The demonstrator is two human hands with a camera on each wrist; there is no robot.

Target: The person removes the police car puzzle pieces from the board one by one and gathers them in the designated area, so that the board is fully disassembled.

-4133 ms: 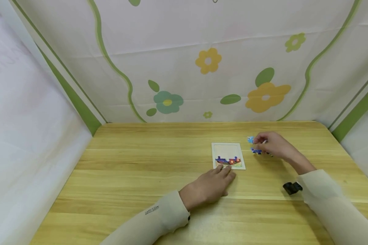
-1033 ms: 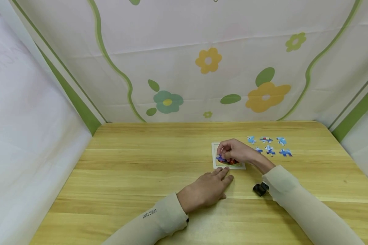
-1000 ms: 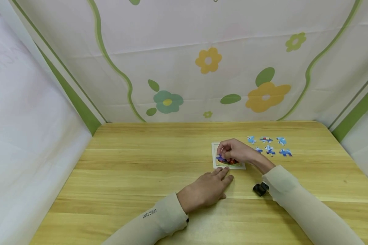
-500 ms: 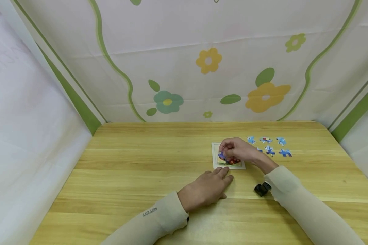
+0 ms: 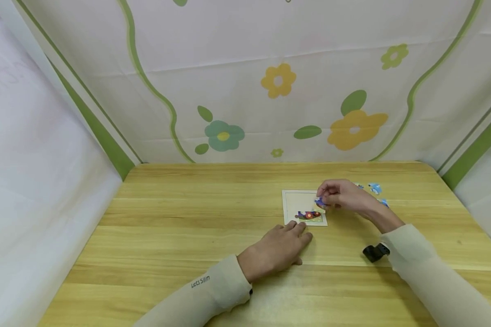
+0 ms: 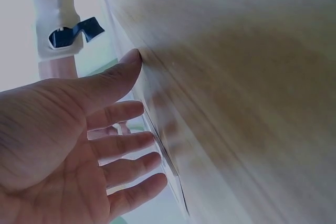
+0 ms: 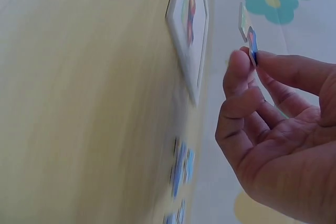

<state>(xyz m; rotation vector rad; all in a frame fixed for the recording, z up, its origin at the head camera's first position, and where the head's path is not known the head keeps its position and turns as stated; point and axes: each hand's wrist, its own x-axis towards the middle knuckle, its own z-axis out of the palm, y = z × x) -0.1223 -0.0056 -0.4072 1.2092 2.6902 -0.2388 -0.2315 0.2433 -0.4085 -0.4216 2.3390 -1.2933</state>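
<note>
We look at a yellowish wood-grain surface (image 5: 155, 227) with rounded far corners. On it we see a white puzzle tray (image 5: 296, 201) lying flat and, to its right, loose blue jigsaw pieces (image 5: 375, 188), some partly hidden.

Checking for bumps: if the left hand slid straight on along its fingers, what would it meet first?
The left hand would probably meet the white puzzle tray; the fingertips seem to touch its near edge.

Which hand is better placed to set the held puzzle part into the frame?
Probably the right hand: it pinches the puzzle part, raised near the frame; the left hand rests at its near edge.
</note>
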